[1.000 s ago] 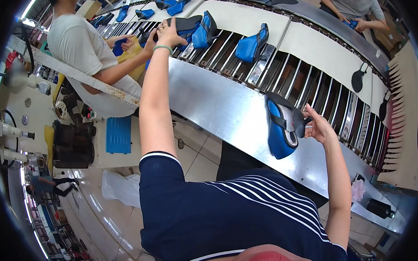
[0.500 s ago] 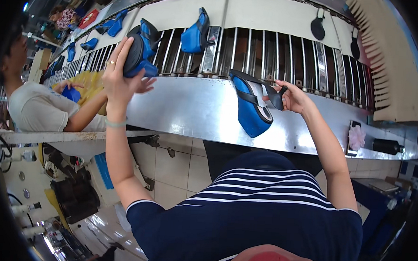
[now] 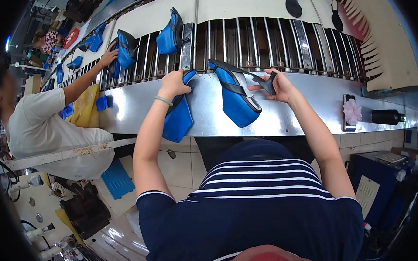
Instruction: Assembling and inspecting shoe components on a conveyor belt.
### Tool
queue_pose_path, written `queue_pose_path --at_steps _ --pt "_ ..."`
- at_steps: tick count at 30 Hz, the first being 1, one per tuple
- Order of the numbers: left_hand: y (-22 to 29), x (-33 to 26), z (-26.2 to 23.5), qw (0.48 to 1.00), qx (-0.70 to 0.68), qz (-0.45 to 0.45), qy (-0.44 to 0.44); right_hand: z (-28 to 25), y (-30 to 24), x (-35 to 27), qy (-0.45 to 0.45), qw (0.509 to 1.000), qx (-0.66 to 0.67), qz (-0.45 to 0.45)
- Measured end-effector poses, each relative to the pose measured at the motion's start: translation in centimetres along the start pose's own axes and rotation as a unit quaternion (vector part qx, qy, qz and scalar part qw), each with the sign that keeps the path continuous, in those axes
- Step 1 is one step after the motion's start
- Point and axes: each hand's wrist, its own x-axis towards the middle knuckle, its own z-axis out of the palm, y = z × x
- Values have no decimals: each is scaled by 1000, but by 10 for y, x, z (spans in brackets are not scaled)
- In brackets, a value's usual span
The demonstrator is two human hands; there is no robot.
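My left hand [image 3: 174,84] is closed around the upper end of a blue wedge sandal [image 3: 178,121], holding it at the bench's near edge. Beside it, a second blue wedge sandal [image 3: 240,106] with black straps lies tilted on the metal bench, its pale inner footbed showing. Just right of that sandal, my right hand [image 3: 281,88] pinches a thin dark insole [image 3: 268,83] between thumb and fingers. The insole's narrow end reaches over the sandal's top. My left fingers partly hide the sandal they hold.
Behind the metal bench [image 3: 307,117] runs a roller conveyor [image 3: 262,39] with pale boards, bearing blue sandals [image 3: 170,33] and black insoles [image 3: 293,7]. At left, a co-worker's hand [image 3: 109,56] touches another sandal [image 3: 125,51]. A phone with a pink flower [image 3: 352,112] and black bottle [image 3: 387,117] lie right.
My left hand has come down and nearer with a sandal from beside the conveyor. My right hand still holds the insole. The co-worker's arm has reached out to a sandal on the conveyor.
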Motion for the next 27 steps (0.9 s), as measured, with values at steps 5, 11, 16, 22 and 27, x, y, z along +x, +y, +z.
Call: queue_pose_path --at_steps 5,11,16,22,27 --pt "3 5 -8 998 -50 0 -36 -13 7 -1 11 1000 20 -3" --pt "74 46 -21 932 -272 207 122 -12 11 -6 4 999 35 -8" --pt "107 96 -20 880 -422 -166 -139 -19 19 -5 -20 998 55 -24" --pt "87 112 25 725 -640 -143 -211 -28 36 -9 -30 991 128 -19" --pt "98 76 -9 687 -717 -71 -95 -7 25 -41 38 987 127 -94"
